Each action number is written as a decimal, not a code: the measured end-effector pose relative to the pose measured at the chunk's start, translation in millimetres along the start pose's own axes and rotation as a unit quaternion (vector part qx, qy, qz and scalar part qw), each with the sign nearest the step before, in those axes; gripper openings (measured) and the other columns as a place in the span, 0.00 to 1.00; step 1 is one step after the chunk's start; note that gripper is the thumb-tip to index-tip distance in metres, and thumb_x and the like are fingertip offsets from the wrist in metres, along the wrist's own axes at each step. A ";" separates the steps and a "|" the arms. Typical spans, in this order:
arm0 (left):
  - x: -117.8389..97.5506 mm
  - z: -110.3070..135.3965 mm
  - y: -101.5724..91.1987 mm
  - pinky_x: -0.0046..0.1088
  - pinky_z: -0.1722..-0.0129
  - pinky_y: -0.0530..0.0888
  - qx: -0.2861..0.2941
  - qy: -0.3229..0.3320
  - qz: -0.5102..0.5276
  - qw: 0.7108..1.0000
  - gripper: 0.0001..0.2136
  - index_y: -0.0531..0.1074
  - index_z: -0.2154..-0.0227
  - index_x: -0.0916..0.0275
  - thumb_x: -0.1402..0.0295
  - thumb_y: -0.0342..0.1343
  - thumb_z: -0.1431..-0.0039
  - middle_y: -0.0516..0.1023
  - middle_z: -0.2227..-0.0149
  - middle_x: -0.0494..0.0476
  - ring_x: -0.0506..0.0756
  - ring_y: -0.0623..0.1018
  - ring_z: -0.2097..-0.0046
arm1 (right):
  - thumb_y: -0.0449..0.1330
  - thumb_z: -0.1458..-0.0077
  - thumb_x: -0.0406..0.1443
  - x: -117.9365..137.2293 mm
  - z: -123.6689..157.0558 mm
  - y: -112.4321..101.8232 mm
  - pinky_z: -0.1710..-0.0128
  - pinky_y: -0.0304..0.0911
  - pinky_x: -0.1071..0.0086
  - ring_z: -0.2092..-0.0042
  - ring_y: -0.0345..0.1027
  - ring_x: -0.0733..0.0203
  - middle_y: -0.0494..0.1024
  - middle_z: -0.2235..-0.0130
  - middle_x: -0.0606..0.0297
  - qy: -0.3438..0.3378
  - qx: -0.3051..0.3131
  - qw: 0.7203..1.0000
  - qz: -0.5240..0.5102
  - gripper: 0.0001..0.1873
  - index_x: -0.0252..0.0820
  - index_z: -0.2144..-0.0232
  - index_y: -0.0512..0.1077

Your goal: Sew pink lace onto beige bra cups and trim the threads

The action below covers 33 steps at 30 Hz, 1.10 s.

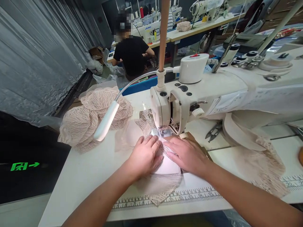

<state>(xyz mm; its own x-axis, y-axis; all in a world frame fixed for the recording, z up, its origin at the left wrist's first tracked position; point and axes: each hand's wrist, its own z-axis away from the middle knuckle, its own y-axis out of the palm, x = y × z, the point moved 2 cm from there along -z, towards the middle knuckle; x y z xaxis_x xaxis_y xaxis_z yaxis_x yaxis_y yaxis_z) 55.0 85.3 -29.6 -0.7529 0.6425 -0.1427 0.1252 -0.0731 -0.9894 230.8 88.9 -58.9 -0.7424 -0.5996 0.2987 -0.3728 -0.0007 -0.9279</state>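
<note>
A pale pink piece of lace fabric [163, 183] lies under the needle area of a white sewing machine [163, 108], its scalloped edge trailing toward the table front. My left hand [145, 154] rests flat on its left side, fingers stretched toward the presser foot. On the right side, my right hand [187, 154] presses the fabric down, fingers extended and thumb apart. Both hands are open and sit just in front of the needle. Another sheer part of the fabric [129, 135] spreads out left of the needle.
A heap of pink lace [94, 113] fills the table's left, under a gooseneck lamp [107, 121]. Thread snips [214, 130] and more lace with a cup [243, 132] lie right. A printed ruler [201, 194] runs along the front. A person [131, 55] sits beyond.
</note>
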 end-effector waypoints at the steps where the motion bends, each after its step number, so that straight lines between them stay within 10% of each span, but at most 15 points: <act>1: 1.3 -0.7 -0.3 0.48 0.46 0.63 0.006 -0.001 0.001 1.000 0.21 0.62 0.45 0.67 0.62 0.48 0.39 0.67 0.44 0.68 0.64 0.67 0.44 | 0.52 0.41 0.37 0.7 -0.2 -0.2 0.64 0.60 0.63 0.63 0.67 0.56 0.75 0.61 0.60 0.003 0.002 1.000 0.005 0.14 0.40 0.55 0.72; 33: 21.0 -10.6 -10.6 0.52 0.40 0.53 0.000 0.112 -0.002 0.994 0.17 0.68 0.50 0.66 0.71 0.48 0.42 0.71 0.49 0.66 0.63 0.68 0.45 | 0.45 0.39 0.32 -4.2 -6.5 -9.4 0.64 0.62 0.64 0.65 0.69 0.56 0.76 0.66 0.59 0.058 -0.096 0.993 -0.021 0.17 0.42 0.63 0.75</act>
<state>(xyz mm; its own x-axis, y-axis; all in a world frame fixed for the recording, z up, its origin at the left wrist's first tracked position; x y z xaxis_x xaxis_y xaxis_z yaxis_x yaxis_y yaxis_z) 44.7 107.7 -21.8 -0.5902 0.7969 -0.1289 0.1225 -0.0694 -0.9900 233.9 96.7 -50.0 -0.7788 -0.5067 0.3697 -0.4959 0.1366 -0.8575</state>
